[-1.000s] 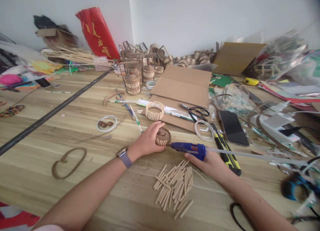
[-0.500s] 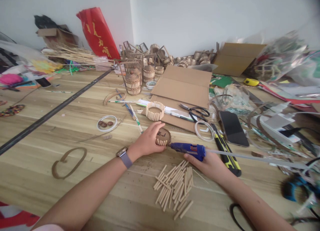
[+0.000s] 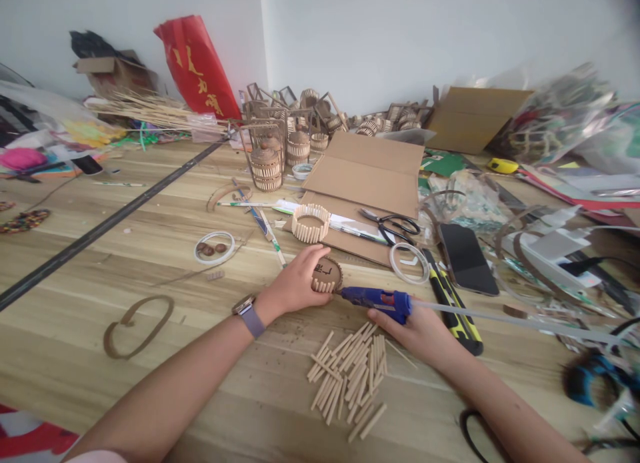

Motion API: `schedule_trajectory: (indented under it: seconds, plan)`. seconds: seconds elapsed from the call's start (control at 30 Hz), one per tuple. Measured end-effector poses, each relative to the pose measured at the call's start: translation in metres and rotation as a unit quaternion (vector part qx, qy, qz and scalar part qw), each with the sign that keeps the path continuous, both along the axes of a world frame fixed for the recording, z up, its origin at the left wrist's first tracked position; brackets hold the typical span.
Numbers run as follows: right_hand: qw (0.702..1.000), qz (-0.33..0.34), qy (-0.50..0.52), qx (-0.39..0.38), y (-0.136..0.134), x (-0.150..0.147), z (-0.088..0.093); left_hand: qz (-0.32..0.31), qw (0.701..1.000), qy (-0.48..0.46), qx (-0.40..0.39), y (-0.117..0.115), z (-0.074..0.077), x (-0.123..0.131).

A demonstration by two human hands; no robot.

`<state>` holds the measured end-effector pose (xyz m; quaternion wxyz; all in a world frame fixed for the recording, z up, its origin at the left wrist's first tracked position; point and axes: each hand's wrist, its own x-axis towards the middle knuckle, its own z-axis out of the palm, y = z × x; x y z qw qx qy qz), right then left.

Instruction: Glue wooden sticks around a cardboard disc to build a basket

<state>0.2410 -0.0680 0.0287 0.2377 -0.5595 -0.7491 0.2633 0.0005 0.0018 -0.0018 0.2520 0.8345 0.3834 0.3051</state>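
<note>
Shift: barely any since a second ago; only a slight drop at the far end of the glue stick (image 3: 470,310).
Left hand (image 3: 297,279): fingers bent around the disc (image 3: 333,268), grip partly hidden.
Right hand (image 3: 425,333): fingers wrapped around the glue gun (image 3: 375,299); squeeze on trigger impossible to tell.
Disc: in front of the left palm, with short pegs (image 3: 323,285) upright along its near rim, beside the nozzle (image 3: 337,292).
Good gluing: probably best with small dabs, pegs straight and evenly spaced, skin away from the tip.
White ring (image 3: 233,247): flat on the tabletop (image 3: 60,343), around brown balls (image 3: 221,248).
Lidded baskets (image 3: 266,169): contents hidden.
Cardboard box (image 3: 113,76): topped by black plastic (image 3: 90,44).
</note>
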Motion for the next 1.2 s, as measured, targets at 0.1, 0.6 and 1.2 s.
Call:
schedule_trajectory:
  seconds: [0.1,0.6,1.2]
  plan:
    - [1.0,-0.001,-0.009,0.002,-0.0002,0.0003,-0.0009,0.001,1.0,0.006,0.003,-0.0005,0.001,-0.0002]
    - [1.0,-0.001,-0.011,0.006,0.0002,-0.0003,-0.0007,0.0,1.0,0.0,0.0,-0.0006,0.0006,0.0003]
    - [0.962,-0.155,0.169,-0.149,0.0082,0.0048,-0.0018,-0.043,0.999,0.02,0.003,-0.0027,0.0028,-0.0003]
